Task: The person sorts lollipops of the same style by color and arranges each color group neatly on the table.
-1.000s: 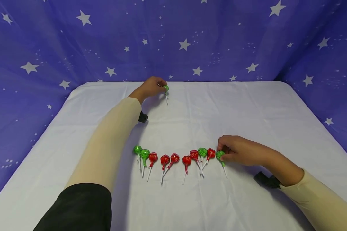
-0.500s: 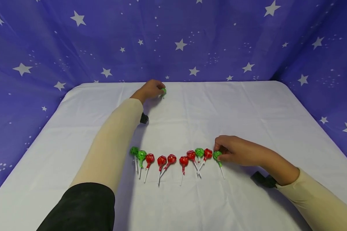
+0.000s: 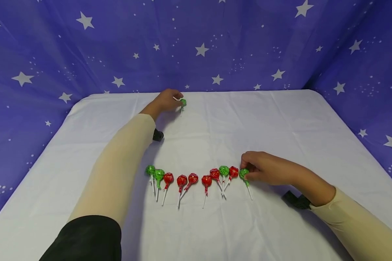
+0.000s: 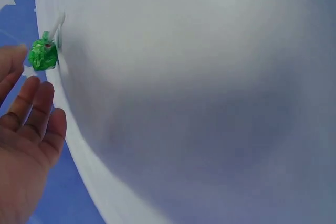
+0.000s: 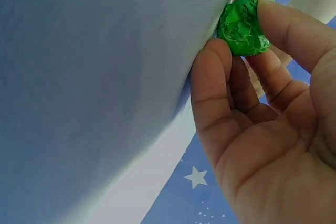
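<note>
Near the far edge of the white cloth, my left hand point(image 3: 167, 100) is beside a green-wrapped lollipop point(image 3: 183, 102). In the left wrist view its thumb and fingers point(image 4: 39, 108) are spread apart, with a small gap to that lollipop point(image 4: 43, 54). The white stick points back toward me. My right hand point(image 3: 269, 168) pinches another green lollipop point(image 3: 244, 173) at the right end of a row on the cloth. In the right wrist view the thumb point(image 5: 283, 22) presses one side of its wrapped head point(image 5: 242, 27), with fingers behind it.
Left of the right hand, the row holds several red lollipops point(image 3: 182, 180) and green lollipops point(image 3: 159, 174), some with crossed sticks. A white cloth point(image 3: 196, 235) covers the table. A blue star-patterned curtain point(image 3: 170, 32) stands behind and at both sides.
My left hand has set the far green lollipop down and loosened its fingers from it. The right hand keeps its pinch at the row's end. The head view has shifted slightly.
</note>
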Available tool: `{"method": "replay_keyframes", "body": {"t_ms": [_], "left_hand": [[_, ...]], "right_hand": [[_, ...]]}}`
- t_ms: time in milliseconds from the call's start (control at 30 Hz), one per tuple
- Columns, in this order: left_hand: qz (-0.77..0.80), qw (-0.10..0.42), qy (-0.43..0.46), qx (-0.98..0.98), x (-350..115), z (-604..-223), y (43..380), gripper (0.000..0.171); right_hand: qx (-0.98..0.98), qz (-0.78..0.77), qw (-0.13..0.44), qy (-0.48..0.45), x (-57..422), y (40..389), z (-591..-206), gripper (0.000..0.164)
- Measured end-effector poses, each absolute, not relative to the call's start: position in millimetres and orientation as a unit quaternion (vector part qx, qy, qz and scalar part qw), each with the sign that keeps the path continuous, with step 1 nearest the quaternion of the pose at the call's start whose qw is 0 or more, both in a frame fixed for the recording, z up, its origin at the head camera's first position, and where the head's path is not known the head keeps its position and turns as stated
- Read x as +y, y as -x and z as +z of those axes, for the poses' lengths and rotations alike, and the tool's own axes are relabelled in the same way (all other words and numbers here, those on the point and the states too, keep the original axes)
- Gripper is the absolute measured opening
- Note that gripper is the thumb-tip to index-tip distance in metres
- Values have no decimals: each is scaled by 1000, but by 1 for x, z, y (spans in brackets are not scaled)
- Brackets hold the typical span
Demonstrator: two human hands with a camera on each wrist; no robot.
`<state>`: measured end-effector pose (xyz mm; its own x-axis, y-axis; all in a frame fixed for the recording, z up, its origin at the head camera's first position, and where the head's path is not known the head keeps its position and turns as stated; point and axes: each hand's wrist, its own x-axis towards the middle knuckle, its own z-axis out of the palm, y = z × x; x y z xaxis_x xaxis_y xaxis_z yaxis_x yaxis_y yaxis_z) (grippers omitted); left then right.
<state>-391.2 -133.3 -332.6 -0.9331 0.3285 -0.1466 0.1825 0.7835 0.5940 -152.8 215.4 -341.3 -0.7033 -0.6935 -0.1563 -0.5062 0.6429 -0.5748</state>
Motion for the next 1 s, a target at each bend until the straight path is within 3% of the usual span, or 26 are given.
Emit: {"method": "replay_keyframes", "body": {"t_ms": [733,1000], "left_hand": [[262,84,-215,937,-178,-277,297,39],[211,33,-271,938,-197,-278,257,33]], "right_hand": [[886,-254,187,340,213,153,-344,18],[889,-254,190,331,215,152,-342,18]]}}
